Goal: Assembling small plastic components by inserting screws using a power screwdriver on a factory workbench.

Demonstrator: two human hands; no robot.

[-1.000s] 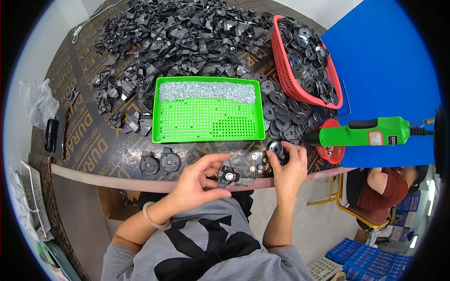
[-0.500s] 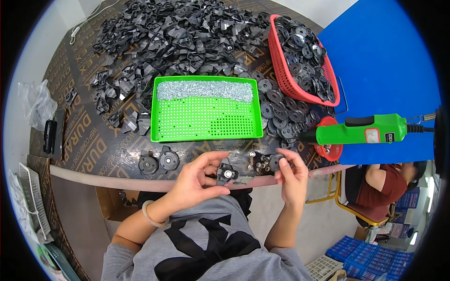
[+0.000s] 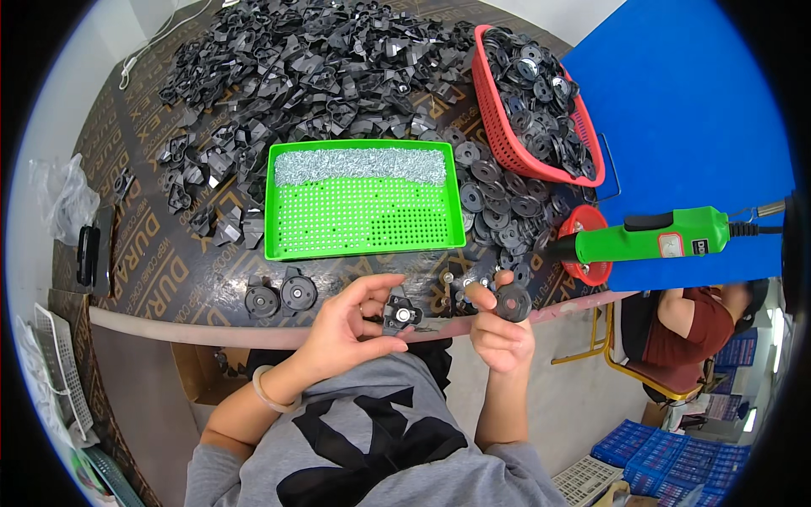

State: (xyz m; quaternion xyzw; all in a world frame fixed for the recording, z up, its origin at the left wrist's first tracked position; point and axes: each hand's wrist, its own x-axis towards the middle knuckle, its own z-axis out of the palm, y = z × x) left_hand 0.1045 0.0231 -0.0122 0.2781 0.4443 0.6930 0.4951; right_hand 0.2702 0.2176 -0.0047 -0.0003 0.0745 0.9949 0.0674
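My left hand (image 3: 359,321) is closed around a black plastic bracket (image 3: 400,311) with a bright metal piece at its centre, just over the table's near edge. Pinched between thumb and fingers, a dark round disc (image 3: 512,302) is in my right hand (image 3: 500,329). Small metal bushings (image 3: 448,277) stand on the table between the two hands, partly hidden by the right fingers. To the left of my hands lie two assembled bracket-and-disc pieces (image 3: 298,292), side by side. A green perforated tray (image 3: 363,253) with a band of small silvery screws (image 3: 359,166) is beyond them.
A large heap of black brackets (image 3: 312,76) covers the far table. Loose discs (image 3: 494,198) lie beside a red basket (image 3: 498,127) full of discs. A green electric screwdriver (image 3: 650,237) hangs over a small red bowl (image 3: 598,275) at right. A co-worker (image 3: 688,329) sits beyond.
My right hand has turned and drawn back toward me, bringing the disc away from the bushings. The left hand and its bracket have shifted slightly left.
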